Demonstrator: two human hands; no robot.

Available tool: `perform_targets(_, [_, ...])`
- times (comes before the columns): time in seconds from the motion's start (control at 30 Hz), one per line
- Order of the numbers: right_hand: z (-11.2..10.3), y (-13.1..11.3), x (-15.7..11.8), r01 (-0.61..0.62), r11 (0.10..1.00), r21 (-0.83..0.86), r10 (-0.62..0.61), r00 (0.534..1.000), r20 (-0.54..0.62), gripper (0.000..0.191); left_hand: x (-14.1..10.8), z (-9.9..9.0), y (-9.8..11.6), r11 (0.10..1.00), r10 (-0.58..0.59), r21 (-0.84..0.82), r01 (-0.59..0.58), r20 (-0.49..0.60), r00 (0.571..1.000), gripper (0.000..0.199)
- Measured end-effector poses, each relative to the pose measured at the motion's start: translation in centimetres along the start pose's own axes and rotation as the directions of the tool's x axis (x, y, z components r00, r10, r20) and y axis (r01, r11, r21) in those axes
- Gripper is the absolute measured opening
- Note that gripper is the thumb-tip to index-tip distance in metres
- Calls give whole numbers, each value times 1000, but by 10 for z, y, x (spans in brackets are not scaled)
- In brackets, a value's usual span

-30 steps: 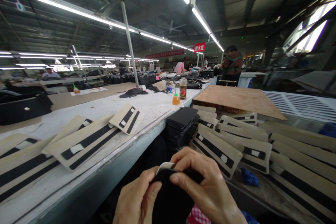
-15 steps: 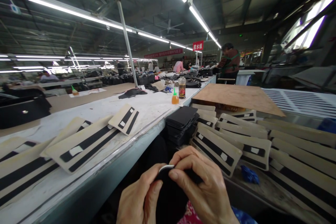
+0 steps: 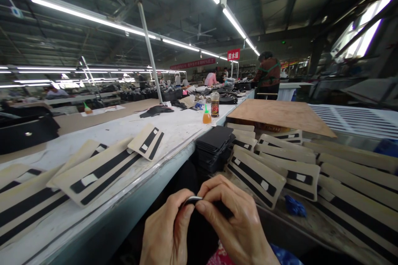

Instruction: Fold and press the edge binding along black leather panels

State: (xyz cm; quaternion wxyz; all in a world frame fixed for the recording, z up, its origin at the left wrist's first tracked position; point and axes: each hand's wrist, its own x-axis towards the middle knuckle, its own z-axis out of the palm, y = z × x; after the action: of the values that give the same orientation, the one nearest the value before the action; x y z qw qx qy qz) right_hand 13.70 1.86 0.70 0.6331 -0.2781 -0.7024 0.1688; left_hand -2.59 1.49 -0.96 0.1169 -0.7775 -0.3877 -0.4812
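Right hand (image 3: 234,217) drawn nearer left hand (image 3: 166,227), each grip pinching curved, pale-edged black piece (image 3: 192,200)

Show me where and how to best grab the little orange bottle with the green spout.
I'd hold the orange bottle around its wide, rounded body, not the thin, tapering green spout. Coming from the left seems best: it stands upright, with white tabletop showing on that side, while a taller dark bottle stands close on its right.
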Motion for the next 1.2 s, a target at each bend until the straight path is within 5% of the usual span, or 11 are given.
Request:
perform_targets(0.47, [-13, 18, 7, -149, 982, 117, 135, 983, 123, 21, -3, 3, -9, 999, -29, 39, 33, -102, 994, 13])
perform_targets(0.6, [-21, 13, 11, -105, 994, -35, 104, 994, -26, 26, -7, 2, -13, 995, -25, 92, 37, -124, 992, 11])
perform_targets(0.73, [-13, 5, 9, 94, 955, -280, -63, 991, 118, 23, -6, 4, -10, 999, -5, 34, 9, -98, 995, 11])
perform_targets(0.87, [0, 5, 2, 58, 948, -313, -2, 984, 178, 10, -5, 6, -6, 999, 0, 36, 4, -97, 995, 9])
perform_targets(1.07, [4, 6, 0, 94, 972, -216, -65, 988, 138, 14, -1, 5, 0, 990, -107, -100, 101, -61, 992, 17])
perform_targets(1.2, [-4, 11, 4, -128, 987, -94, 142, 977, 161, 15, -3, 0, -4, 874, -413, -254, 414, 60, 909, 43])
